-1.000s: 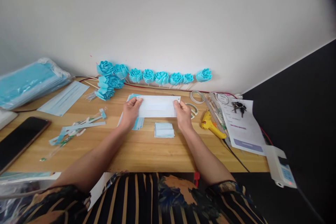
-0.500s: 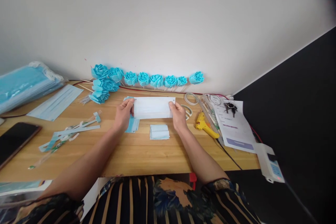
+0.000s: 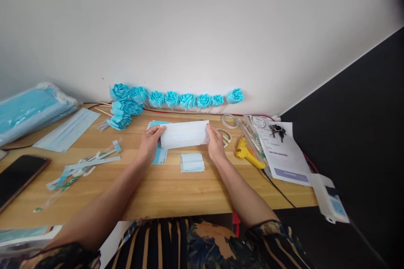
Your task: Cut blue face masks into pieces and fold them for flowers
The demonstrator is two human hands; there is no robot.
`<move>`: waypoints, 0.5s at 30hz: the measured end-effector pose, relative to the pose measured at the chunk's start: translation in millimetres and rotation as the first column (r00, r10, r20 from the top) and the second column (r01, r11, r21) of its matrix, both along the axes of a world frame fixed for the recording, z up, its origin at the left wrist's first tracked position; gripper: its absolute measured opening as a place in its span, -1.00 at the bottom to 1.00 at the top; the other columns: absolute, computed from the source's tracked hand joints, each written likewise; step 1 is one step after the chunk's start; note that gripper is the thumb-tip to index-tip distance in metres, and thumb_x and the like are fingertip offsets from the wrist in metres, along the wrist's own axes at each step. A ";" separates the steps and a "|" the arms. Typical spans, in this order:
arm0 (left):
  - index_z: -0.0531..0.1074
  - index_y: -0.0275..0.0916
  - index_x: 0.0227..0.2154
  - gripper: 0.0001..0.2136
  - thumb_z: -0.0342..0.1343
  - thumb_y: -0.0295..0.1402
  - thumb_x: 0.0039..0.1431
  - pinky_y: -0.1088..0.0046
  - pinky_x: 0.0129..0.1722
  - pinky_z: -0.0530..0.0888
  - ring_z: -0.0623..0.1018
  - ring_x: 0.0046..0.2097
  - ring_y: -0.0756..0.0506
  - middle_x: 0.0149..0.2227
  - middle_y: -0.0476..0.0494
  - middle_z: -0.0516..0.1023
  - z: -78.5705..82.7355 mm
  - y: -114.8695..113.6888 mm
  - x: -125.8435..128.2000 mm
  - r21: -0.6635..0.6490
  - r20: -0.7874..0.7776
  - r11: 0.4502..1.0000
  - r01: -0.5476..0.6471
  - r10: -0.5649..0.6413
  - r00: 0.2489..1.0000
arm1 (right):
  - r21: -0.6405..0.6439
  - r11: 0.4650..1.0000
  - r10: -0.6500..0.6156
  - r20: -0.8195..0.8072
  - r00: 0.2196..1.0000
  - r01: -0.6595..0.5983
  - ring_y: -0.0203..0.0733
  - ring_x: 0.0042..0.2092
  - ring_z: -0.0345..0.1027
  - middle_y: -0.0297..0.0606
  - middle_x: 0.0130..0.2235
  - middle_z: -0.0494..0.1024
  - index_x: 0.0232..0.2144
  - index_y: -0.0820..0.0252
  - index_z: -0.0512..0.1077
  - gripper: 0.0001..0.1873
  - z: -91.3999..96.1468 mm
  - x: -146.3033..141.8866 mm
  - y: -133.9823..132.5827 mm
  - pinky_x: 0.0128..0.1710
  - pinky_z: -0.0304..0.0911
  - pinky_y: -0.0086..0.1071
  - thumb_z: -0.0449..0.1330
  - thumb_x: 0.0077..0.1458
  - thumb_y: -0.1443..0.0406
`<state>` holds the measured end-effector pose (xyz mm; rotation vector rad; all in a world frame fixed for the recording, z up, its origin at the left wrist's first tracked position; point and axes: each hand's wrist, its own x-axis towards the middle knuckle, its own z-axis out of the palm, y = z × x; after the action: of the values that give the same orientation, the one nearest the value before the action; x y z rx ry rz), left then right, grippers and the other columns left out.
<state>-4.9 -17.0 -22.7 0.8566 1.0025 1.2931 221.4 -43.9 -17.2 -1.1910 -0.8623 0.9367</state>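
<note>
A flat face mask (image 3: 184, 134), white side showing and without ear loops, is stretched level above the table. My left hand (image 3: 150, 142) pinches its left end, and my right hand (image 3: 215, 141) grips the right end between thumb and fingers. Partly hidden behind my left hand lies a stack of light blue mask pieces (image 3: 160, 156). Below the held mask sits a small pile of cut, pale mask pieces (image 3: 192, 163). Scissors (image 3: 226, 136) with pale handles lie just beyond my right hand, mostly covered by it.
Blue flowers (image 3: 187, 101) line the wall, with more bunched at left (image 3: 121, 107). A bag of masks (image 3: 34, 109), a loose mask (image 3: 67, 130), a phone (image 3: 20, 176) and cut strips (image 3: 85, 164) lie left. Right are tape (image 3: 229, 121), a yellow glue gun (image 3: 249, 154), paper (image 3: 284, 155), keys (image 3: 277, 130) and a power strip (image 3: 330, 199).
The held mask has tilted slightly, its right end now a little higher than its left. Both hands keep their grip. The whole view has shifted slightly, with the table lower in the picture.
</note>
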 end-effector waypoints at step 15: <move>0.50 -0.24 -0.47 -0.63 0.42 -0.04 -0.10 0.50 -0.45 0.32 0.38 -0.48 0.02 -0.51 0.03 0.45 5.1 -2.5 3.1 -0.008 0.057 1.000 -0.012 0.012 0.998 | -0.001 1.000 -0.005 -0.067 0.998 0.005 -0.24 -0.37 0.35 -0.37 -0.43 0.59 -0.41 0.15 0.57 -0.60 0.9 1.1 3.2 -0.31 0.25 -0.38 0.40 -0.12 -0.04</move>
<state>-1.8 -19.6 -17.7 0.8044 0.9680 1.3159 222.5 -40.7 -16.3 -1.1551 -0.8053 0.9678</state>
